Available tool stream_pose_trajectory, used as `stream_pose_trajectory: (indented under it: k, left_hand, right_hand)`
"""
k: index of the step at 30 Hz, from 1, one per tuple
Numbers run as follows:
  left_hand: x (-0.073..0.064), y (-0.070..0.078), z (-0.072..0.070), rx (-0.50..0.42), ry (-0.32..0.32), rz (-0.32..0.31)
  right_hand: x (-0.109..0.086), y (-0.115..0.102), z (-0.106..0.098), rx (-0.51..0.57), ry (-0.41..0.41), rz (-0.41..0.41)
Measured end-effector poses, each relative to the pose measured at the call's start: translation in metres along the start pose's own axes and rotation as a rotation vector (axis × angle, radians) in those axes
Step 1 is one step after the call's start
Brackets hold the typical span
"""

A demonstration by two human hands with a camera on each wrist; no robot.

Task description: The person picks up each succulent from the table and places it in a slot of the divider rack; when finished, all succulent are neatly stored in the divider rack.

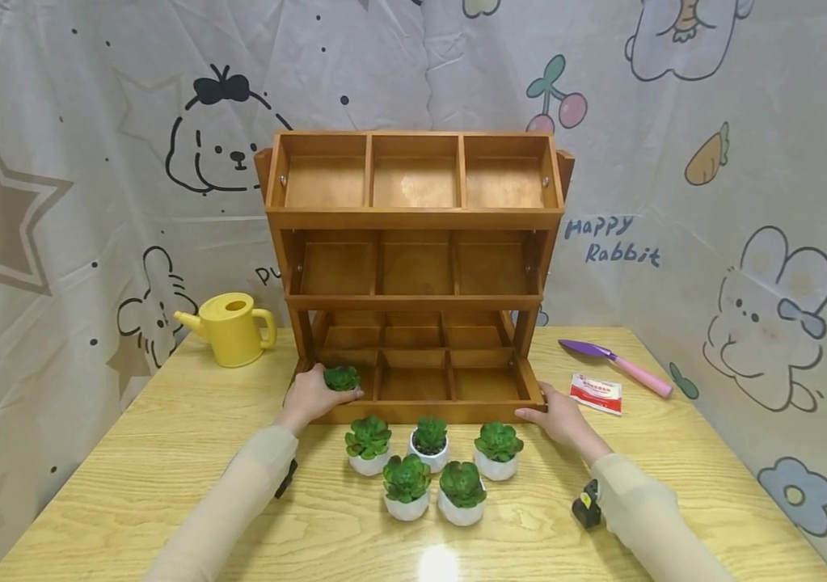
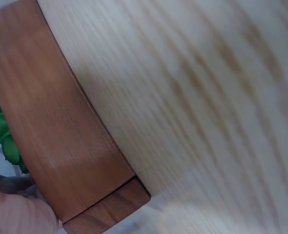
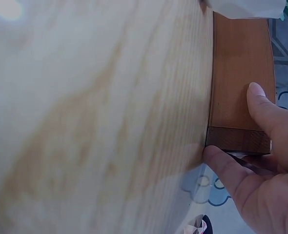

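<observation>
A brown wooden tiered shelf with divided compartments stands at the back of the table. My left hand reaches over its front left corner and grips a green potted succulent in the lowest tier's left front compartment; the pot is hidden behind the front board. In the left wrist view, green leaves show beside the palm. My right hand holds the front right corner of the shelf, thumb on the front board and fingers at the side. Several potted succulents in white pots stand in front of the shelf.
Left of the shelf stands a yellow watering can. To the right lie a trowel with purple blade and pink handle, and a red-and-white packet. A printed cloth hangs behind the table.
</observation>
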State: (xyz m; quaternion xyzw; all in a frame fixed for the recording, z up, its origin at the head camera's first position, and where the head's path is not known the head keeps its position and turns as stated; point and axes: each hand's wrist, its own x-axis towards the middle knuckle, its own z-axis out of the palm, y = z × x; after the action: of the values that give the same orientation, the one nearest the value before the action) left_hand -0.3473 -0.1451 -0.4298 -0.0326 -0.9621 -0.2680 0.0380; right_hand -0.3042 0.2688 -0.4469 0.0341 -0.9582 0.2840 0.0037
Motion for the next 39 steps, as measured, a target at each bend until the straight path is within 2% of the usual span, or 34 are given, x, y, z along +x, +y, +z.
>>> stream_pose_trajectory:
  k: [21,25,35,39]
  left_hand:
    - [-0.002,-0.002,0.003,-0.022,0.001,-0.007]
    - [-0.004,-0.003,0.004,-0.055,0.001,0.002]
    - [-0.019,-0.003,-0.001,-0.185,0.103,0.087]
    - [-0.028,-0.002,-0.01,-0.221,0.145,0.161]
  right_hand:
    - [-0.001,-0.002,-0.001,0.013,0.001,0.002]
    - [0.001,-0.001,-0.001,0.023,-0.004,0.009]
    - [0.0,-0.001,-0.001,0.021,0.0,0.008]
    - [-0.001,-0.002,-0.002,0.029,-0.005,0.013]
